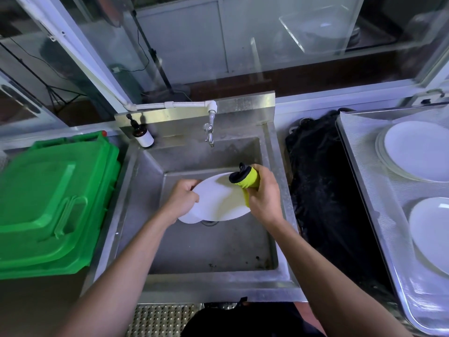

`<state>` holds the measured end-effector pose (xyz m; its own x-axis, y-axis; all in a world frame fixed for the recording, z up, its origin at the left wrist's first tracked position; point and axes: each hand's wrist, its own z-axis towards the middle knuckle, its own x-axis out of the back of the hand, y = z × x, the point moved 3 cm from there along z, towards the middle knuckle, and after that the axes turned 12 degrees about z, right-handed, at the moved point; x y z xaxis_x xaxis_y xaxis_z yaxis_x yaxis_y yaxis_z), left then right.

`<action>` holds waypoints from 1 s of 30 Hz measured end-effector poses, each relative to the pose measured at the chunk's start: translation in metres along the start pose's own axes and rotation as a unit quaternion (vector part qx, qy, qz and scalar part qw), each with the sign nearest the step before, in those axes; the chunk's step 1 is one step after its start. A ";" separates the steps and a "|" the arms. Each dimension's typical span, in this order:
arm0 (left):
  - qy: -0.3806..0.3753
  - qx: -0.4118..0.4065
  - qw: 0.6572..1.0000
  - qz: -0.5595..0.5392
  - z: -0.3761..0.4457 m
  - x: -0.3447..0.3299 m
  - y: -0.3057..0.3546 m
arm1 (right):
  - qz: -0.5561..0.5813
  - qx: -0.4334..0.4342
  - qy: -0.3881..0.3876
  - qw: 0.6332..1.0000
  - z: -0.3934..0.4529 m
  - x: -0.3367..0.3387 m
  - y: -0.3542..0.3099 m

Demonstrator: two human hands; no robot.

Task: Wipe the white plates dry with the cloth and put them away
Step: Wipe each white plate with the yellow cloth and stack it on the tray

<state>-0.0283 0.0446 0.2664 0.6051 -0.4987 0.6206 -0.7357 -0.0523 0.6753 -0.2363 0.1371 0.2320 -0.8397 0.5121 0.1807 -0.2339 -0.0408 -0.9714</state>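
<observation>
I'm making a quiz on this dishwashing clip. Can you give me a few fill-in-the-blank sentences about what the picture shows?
1. The left hand holds a white ____ over the sink.
2. The right hand grips a yellow-green ____.
3. The bin left of the sink is ____ in colour.
4. More plates lie on a tray to the ____ of the sink.

Missing words: plate; cloth; green; right

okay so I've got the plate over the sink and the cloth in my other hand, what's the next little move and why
Probably drag the yellow cloth across the white plate. The left hand already grips the plate's edge above the sink, and the right hand holds the cloth bunched at its far rim.
</observation>
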 end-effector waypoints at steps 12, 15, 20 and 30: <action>-0.123 0.223 0.886 -0.388 -0.021 -0.030 -0.027 | -0.106 0.128 0.083 0.983 0.002 0.015 -0.016; -0.127 0.208 0.856 -0.456 -0.021 -0.034 -0.004 | -0.141 0.162 0.072 0.974 -0.003 0.010 -0.017; -0.051 0.196 0.798 -0.568 -0.022 -0.031 0.020 | -0.138 0.216 0.084 0.963 -0.013 0.005 -0.018; 0.027 0.150 0.800 -0.580 -0.017 -0.023 0.018 | -0.103 0.252 -0.010 0.962 -0.018 0.011 0.000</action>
<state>-0.0500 0.0699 0.2710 0.9404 0.0732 -0.3320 0.2946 -0.6626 0.6886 -0.2367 0.1583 0.2310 -0.7578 0.5376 0.3697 -0.6004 -0.3527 -0.7178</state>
